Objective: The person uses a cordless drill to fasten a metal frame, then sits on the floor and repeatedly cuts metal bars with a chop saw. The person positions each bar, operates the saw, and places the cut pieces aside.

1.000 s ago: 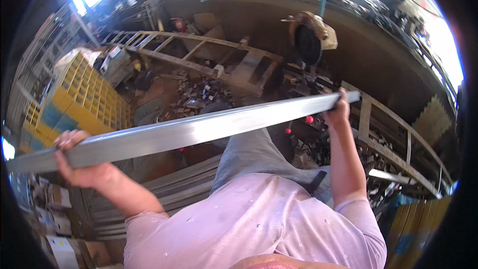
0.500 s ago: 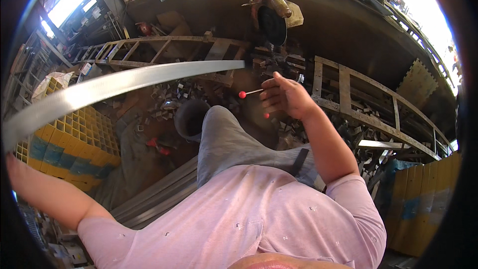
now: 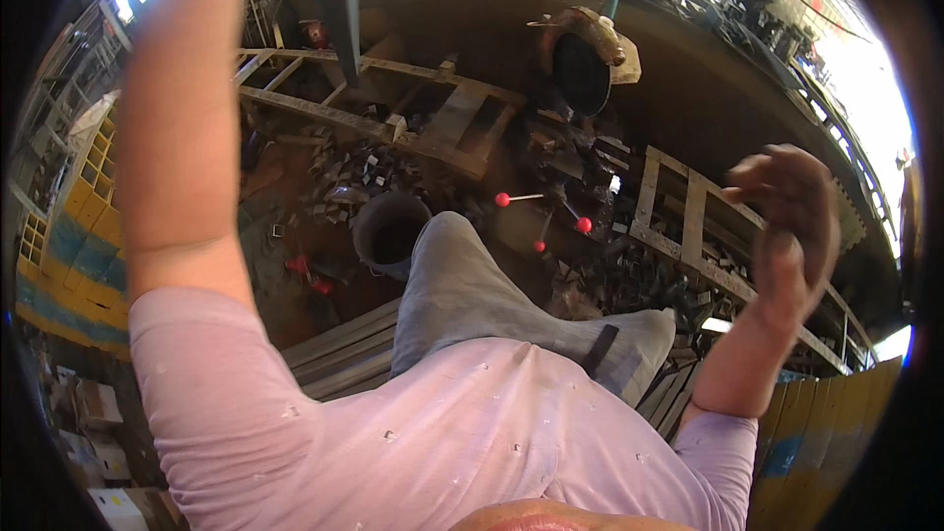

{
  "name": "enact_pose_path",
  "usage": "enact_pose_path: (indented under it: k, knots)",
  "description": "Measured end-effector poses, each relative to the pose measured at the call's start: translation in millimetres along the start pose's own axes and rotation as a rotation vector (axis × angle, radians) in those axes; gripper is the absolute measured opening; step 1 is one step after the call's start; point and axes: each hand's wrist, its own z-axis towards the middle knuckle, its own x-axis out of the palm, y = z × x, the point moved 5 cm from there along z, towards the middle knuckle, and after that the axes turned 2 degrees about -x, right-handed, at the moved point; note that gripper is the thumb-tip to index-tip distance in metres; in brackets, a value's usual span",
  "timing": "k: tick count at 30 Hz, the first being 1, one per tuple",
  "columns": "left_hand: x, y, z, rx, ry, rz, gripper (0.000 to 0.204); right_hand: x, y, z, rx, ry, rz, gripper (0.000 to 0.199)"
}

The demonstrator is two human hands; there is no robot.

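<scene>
My left forearm (image 3: 187,108) reaches up past the upper edge, and its hand is out of the picture. A metal bar (image 3: 339,10), seen as a dark strip, comes down from the top edge to the right of that forearm; what holds it does not show. My right hand (image 3: 792,221) is raised at the right, somewhat blurred, fingers loosely bent and apart with nothing in them. Left of it, beyond my knees, are levers with red ball knobs (image 3: 583,225). Above them stands a dark round cutting disc (image 3: 581,74) under a brownish guard (image 3: 595,29).
A dark bucket (image 3: 369,241) stands beside my left knee. Metal offcuts (image 3: 369,172) lie scattered around. Ladder-like metal frames (image 3: 693,202) run to both sides of the machine. Stacks of yellow square tubes (image 3: 74,256) are at the left, with yellow pieces (image 3: 826,433) at the right.
My left arm has swung up and inward, and the bar has turned from lying across the view to pointing toward the top. My right hand has moved right, away from the knobbed levers.
</scene>
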Motion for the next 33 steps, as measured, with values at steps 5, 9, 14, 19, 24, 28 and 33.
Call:
enact_pose_path:
  k: [5,9,14,19,24,28,33]
  knots:
    - [150.9,1.3,-84.2,0.231,0.19,-0.133,0.034,-26.7,58.1,28.6,-0.486,0.136,-0.912,0.085]
    - [230.8,17.3,-163.2,0.303,0.424,0.083,0.057,-39.8,40.2,39.4,-0.536,0.16,-1.522,0.087]
    - [254.3,66.0,-252.2,0.26,0.655,0.014,0.054,-74.0,-51.6,11.4,-0.187,0.281,-1.752,0.09]
    - [271.9,126.2,-303.0,0.272,0.654,-0.04,0.047,-82.7,-78.5,-15.2,0.054,0.412,-1.797,0.087]
    - [271.2,185.5,-333.3,0.263,0.629,-0.005,0.034,-106.5,-103.2,-23.4,0.246,0.351,-1.692,0.076]
    - [274.4,218.2,-344.2,0.254,0.612,0.026,0.03,-134.9,-138.4,-31.4,0.387,0.339,-1.568,0.074]
    - [265.4,230.5,-327.1,0.222,0.601,0.092,0.036,-106.4,-135.8,-24.5,0.149,0.22,-1.657,0.088]
